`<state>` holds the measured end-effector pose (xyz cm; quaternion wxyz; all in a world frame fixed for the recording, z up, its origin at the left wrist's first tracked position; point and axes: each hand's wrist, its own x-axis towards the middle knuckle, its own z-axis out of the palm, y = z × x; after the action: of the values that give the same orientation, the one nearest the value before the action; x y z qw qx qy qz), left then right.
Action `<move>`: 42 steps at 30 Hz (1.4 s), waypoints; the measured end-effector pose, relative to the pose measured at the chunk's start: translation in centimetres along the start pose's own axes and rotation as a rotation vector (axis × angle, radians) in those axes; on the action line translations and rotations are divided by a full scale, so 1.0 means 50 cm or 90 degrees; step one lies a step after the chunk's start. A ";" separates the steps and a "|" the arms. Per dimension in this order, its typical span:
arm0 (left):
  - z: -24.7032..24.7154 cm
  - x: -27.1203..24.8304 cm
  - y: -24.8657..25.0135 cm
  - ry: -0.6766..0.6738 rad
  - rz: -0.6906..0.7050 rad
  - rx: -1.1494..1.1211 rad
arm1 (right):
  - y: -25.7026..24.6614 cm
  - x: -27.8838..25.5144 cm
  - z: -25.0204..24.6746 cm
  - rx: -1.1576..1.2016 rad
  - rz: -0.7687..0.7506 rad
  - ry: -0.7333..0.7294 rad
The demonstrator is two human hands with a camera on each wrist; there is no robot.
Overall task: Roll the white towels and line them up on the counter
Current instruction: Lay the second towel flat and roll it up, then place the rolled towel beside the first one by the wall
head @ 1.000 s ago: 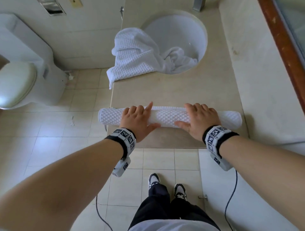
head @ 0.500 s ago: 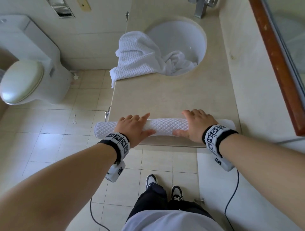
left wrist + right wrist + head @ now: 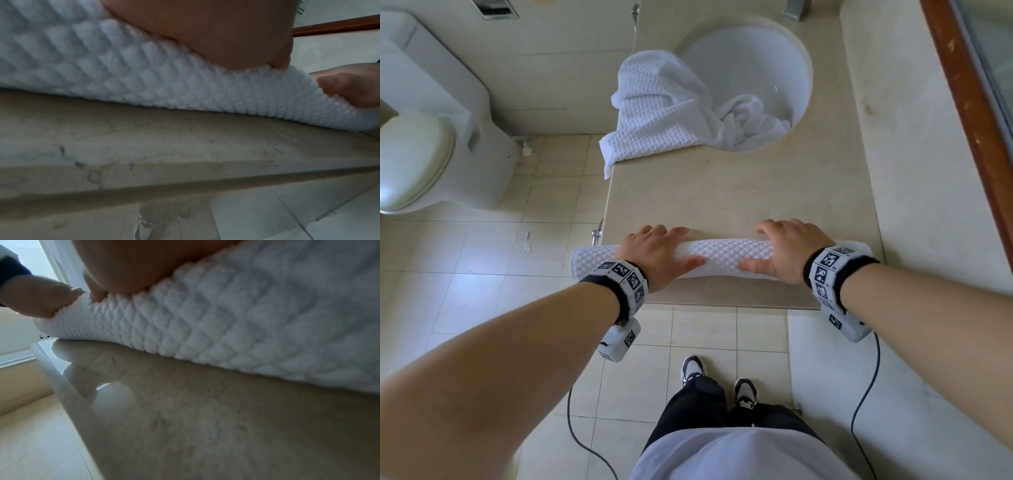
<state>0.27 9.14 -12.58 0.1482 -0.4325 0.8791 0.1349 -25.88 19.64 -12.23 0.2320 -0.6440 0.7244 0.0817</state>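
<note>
A rolled white quilted towel (image 3: 722, 257) lies crosswise near the front edge of the beige counter (image 3: 722, 192); its left end overhangs the counter's side. My left hand (image 3: 654, 253) presses palm-down on the roll's left part, and my right hand (image 3: 787, 253) presses on its right part. The fingers of both drape over the top and the thumbs point inward. In the left wrist view the palm (image 3: 205, 24) sits on the towel (image 3: 144, 81). The right wrist view shows the same on the towel (image 3: 226, 321). A loose white waffle towel (image 3: 661, 113) is heaped at the back, partly in the sink (image 3: 756, 61).
A toilet (image 3: 414, 161) stands on the tiled floor to the left. A raised ledge and a wood-framed mirror (image 3: 969, 102) run along the right. Bare counter lies between the roll and the sink. Cables hang from both wrist units.
Both hands have drawn the roll a little closer to the counter's front edge, staying on top of it. The loose towel has not moved.
</note>
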 end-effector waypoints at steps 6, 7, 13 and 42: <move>0.000 -0.019 -0.002 0.005 0.029 0.013 | -0.008 -0.017 -0.005 0.004 -0.004 -0.009; 0.001 -0.023 -0.003 0.004 0.041 0.020 | -0.009 -0.021 -0.004 0.006 -0.005 -0.007; 0.007 -0.033 -0.025 0.025 0.118 0.072 | -0.020 -0.042 0.010 -0.030 -0.058 0.007; -0.449 0.294 -0.812 0.027 0.346 0.173 | -0.568 0.511 -0.351 -0.072 -0.037 0.129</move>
<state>21.01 -33.58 -1.89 0.1449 -0.1607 0.9754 0.0414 -3.96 -15.01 -2.93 0.1230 -0.6819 0.7193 0.0498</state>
